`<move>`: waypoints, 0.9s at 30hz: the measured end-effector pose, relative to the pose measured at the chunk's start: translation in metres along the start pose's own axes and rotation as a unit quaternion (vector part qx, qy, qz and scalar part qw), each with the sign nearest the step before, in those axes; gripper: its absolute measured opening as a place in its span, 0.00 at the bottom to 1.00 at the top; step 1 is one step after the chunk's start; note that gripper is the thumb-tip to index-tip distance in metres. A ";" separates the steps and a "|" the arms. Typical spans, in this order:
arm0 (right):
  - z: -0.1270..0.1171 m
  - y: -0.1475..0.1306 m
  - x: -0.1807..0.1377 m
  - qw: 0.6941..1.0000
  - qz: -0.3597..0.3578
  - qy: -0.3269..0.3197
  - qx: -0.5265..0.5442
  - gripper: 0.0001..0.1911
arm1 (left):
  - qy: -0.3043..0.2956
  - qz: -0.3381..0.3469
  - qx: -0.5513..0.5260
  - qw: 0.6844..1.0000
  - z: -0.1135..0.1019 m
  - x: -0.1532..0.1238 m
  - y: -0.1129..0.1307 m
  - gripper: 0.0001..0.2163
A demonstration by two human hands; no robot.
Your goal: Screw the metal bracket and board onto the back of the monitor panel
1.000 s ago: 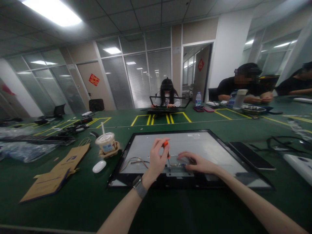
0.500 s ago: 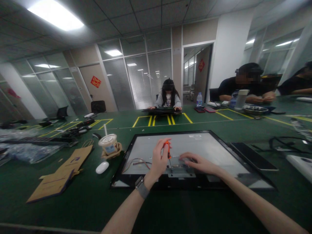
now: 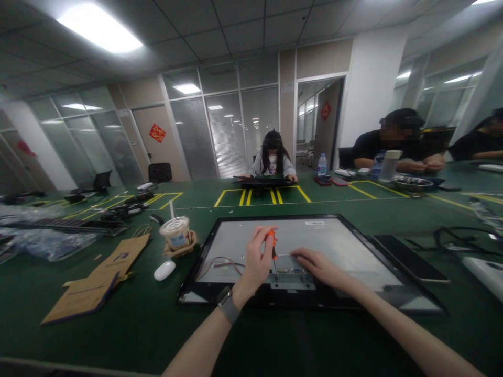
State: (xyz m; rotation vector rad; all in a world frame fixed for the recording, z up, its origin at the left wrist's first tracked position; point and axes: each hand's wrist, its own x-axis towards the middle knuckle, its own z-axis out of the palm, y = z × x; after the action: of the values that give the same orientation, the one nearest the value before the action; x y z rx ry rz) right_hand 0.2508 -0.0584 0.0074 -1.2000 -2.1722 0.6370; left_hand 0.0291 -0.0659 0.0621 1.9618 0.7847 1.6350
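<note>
A large display panel (image 3: pixel 275 235) with a black frame lies flat on the green table in front of me. My left hand (image 3: pixel 259 256) is closed round the orange handle of a screwdriver (image 3: pixel 274 250). The tool stands nearly upright, its shaft reaching down to a metal bracket (image 3: pixel 293 280) near the panel's front edge. My right hand (image 3: pixel 316 264) rests at the bracket's right side, fingers stretched out and touching the part there; I see nothing held in it. Thin wires (image 3: pixel 223 263) run over the panel left of my left hand.
Left of the panel are an iced drink cup (image 3: pixel 176 233), a white mouse (image 3: pixel 164 270) and a brown paper bag (image 3: pixel 102 280). A dark slab (image 3: pixel 408 257) lies on the right. Across the table a person (image 3: pixel 271 157) handles another black panel; two more people sit at the right.
My right hand's fingers have straightened a little and shifted slightly right. My left hand keeps the screwdriver on the bracket. The view has tilted slightly.
</note>
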 end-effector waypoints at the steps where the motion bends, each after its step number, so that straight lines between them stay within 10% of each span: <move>1: 0.001 0.001 0.000 1.000 -0.004 0.001 -0.006 0.24 | -0.006 -0.005 -0.015 1.000 0.000 0.000 0.001 0.14; 27: 0.001 0.008 -0.002 0.997 0.035 -0.009 -0.063 0.30 | 0.003 -0.089 -0.109 0.990 -0.006 0.013 -0.009 0.14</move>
State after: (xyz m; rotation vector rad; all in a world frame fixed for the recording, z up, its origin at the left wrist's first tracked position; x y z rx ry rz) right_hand 0.2558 -0.0566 0.0010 -1.3456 -2.2214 0.5498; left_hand 0.0232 -0.0504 0.0663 1.6877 0.7272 1.5507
